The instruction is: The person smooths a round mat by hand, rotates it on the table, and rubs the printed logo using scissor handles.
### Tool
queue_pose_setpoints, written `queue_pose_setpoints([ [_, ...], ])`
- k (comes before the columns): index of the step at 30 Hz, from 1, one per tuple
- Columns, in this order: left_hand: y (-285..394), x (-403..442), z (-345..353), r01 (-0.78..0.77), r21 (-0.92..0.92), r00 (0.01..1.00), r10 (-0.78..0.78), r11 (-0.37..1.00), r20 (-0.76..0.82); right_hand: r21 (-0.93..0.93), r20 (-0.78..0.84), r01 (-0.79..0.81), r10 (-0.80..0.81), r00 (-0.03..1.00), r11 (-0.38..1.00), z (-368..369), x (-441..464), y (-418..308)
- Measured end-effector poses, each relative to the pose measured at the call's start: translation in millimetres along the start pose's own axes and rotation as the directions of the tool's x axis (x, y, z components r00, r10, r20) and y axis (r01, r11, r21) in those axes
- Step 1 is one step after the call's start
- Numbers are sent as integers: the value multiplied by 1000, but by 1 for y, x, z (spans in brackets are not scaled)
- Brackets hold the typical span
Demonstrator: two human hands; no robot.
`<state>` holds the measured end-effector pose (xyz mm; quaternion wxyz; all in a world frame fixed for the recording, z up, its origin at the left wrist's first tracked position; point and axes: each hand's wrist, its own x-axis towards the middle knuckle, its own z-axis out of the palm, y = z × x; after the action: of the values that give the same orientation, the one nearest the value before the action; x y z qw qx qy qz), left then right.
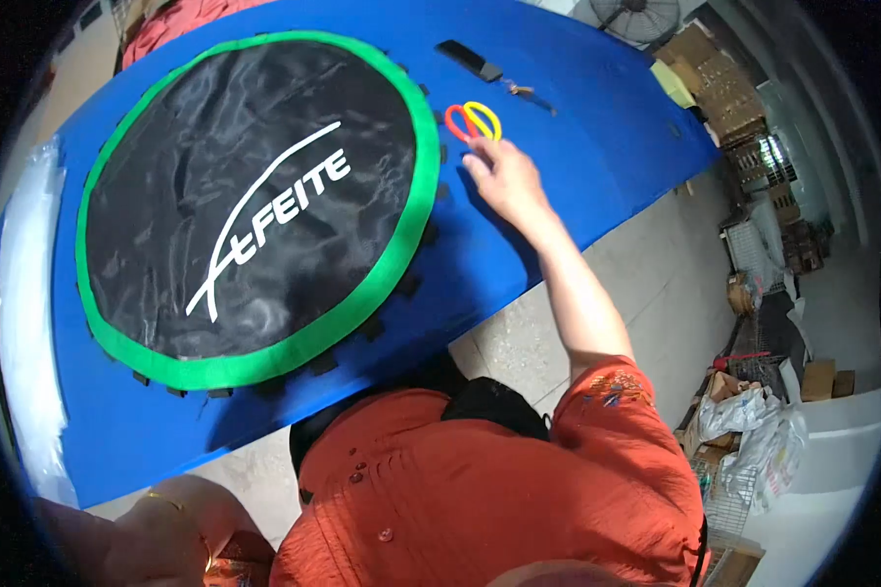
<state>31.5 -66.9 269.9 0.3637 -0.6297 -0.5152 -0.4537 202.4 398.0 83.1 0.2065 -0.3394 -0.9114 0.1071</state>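
My right hand reaches over the blue table, with its fingers closed at the base of a pair of scissors. The scissors have one red and one yellow handle loop, pointing away from me; their blades are hidden by the hand. Left of it lies a round black mesh mat with a green border, white "FEITE" lettering and small dark tabs around its edge. My left arm, with a thin gold bracelet, is bent close to the camera at the lower left; the fingers of my left hand cannot be made out.
A black comb-like strip and a small dark tool lie beyond the scissors. Clear plastic sheeting covers the table's left end. Red cloth is at the back. A fan, boxes and plastic bags stand right.
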Motion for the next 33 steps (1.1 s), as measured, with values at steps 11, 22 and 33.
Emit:
queue_pose_setpoints([
  [11,2,-4,-7,32,49,997,-35,998,62,261,-230,667,-626,745,698,-91,-69,-154],
  [22,-4,-8,-21,73,129,990,-88,989,112,999,-28,6,-612,790,-38,-125,-127,-241],
  [33,-12,-13,-18,98,185,983,-125,978,137,909,9,-275,-642,766,-314,-112,-120,-280],
])
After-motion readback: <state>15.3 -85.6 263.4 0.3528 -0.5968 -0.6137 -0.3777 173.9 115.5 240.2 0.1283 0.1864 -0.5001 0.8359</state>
